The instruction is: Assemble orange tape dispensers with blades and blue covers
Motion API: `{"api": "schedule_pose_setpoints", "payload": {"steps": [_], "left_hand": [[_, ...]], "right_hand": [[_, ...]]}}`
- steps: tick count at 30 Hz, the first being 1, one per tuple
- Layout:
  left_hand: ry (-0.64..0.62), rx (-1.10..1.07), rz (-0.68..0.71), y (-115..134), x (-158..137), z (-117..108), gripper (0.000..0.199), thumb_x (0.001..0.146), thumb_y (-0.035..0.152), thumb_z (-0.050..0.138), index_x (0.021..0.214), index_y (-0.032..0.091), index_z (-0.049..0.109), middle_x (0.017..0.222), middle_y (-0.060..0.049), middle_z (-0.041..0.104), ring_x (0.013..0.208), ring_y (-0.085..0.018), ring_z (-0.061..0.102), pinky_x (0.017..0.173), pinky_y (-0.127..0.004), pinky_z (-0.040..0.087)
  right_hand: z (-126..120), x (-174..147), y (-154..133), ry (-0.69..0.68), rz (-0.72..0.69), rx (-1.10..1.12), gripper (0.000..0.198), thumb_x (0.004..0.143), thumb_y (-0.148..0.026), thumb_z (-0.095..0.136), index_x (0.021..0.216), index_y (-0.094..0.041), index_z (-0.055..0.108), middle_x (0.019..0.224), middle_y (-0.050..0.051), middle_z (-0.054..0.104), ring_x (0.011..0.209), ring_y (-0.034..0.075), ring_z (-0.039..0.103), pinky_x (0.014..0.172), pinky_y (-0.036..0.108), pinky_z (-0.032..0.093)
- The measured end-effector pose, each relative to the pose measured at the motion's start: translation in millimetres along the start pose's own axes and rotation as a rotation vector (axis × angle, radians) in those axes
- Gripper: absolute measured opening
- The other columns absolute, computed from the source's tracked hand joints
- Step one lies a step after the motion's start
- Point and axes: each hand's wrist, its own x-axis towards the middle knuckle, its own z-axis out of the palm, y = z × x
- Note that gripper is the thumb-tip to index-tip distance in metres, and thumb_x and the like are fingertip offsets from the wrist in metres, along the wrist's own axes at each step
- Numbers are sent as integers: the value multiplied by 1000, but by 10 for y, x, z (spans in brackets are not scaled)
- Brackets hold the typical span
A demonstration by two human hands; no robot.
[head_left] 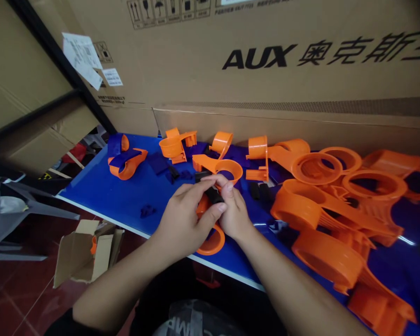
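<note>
Nearest, an orange holder shows its ring over the near edge of the bench, below the joined hands; its body runs away from the wearer, up between them. The left hand pinches a black piece between thumb and fingers, and the right hand is curled against its other side (its fingers partly hidden). So the piece lies between both hands, neither clearly nearer, its long axis seeming to slope from far left to near right. Just beyond sits another orange holder, with a heap of orange holders to the right; behind stands a large carton.
</note>
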Motion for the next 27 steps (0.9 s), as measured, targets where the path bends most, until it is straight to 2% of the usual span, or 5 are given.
{"api": "schedule_pose_setpoints", "payload": {"steps": [7,10,16,18,27], "left_hand": [[-60,-28,-122,1,49,19,45,103,27,66,148,23,62,144,-8,73,130,-26,71,113,-46,59],[-41,-129,-202,-89,87,40,40,99,27,72,139,27,71,138,-4,76,125,-26,74,112,-46,60],[-55,-339,-343,-200,184,91,32,93,31,80,124,27,81,126,-3,81,118,-26,78,108,-44,63],[-35,-292,-322,-176,190,88,30,92,31,80,122,26,81,124,-4,82,114,-26,79,106,-45,63],[58,50,-20,-80,73,47,26,97,34,76,118,18,79,115,-11,83,108,-26,80,95,-41,66]], "right_hand": [[35,-20,32,44,18,-62,69,109,-71,20,125,-29,73,122,7,78,115,28,72,102,45,54],[40,-19,34,53,5,-88,72,109,-71,18,126,-28,73,125,8,78,119,28,72,104,45,54],[50,-28,45,129,-20,-146,70,111,-68,19,123,-29,75,129,7,78,126,29,70,110,47,52],[46,-32,57,141,-27,-136,67,111,-66,22,123,-29,76,130,7,78,126,28,70,111,47,52],[50,-26,81,146,-2,0,55,113,-56,30,116,-27,77,125,6,78,118,27,71,107,44,54]]}}
